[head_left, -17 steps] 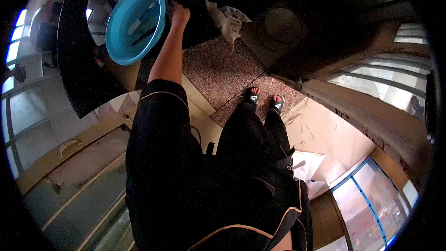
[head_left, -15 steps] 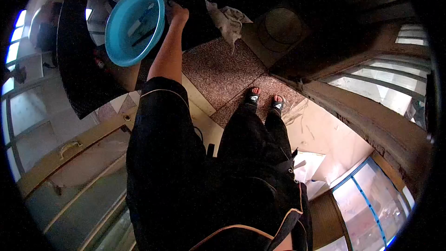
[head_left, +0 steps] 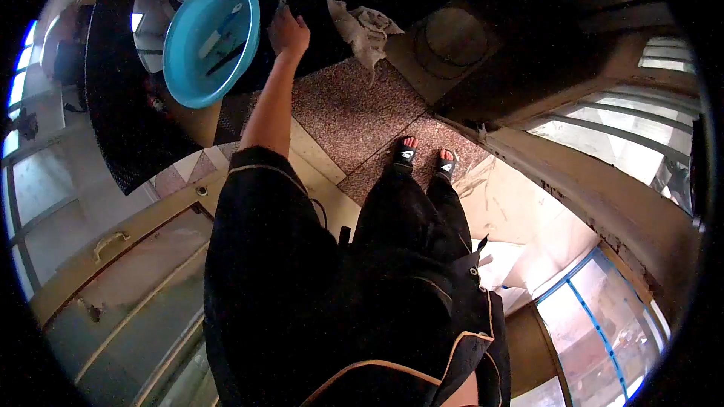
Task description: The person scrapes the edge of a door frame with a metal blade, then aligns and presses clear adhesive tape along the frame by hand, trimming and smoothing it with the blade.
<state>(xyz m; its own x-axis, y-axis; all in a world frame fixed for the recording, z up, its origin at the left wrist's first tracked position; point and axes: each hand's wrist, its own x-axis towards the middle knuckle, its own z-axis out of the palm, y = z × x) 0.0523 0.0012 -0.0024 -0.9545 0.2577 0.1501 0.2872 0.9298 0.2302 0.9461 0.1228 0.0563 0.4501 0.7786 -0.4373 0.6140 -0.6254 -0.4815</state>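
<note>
My left hand reaches forward over the dark counter, just right of a light-blue plastic basin. Its fingers are curled closed, and a small greyish bit shows at the fingertips, too dim to name. A narrow gap separates the hand from the basin's rim. Inside the basin lie a long white-and-blue tool and a dark, narrow, stick-like piece. Right of the hand, a crumpled pale cloth hangs over the counter's edge. My right hand is out of view; only a patch of skin shows at the bottom edge.
A round container sits in shadow beyond the speckled floor tiles. Pale drawers or cabinet fronts with a handle are on the left. A wooden ledge runs along the right beside barred windows. My sandalled feet stand on the tiles.
My left hand has moved slightly away from the basin's rim, to the right, opening a gap. The whole view has shifted a little. The basin's contents now show more brightly.
</note>
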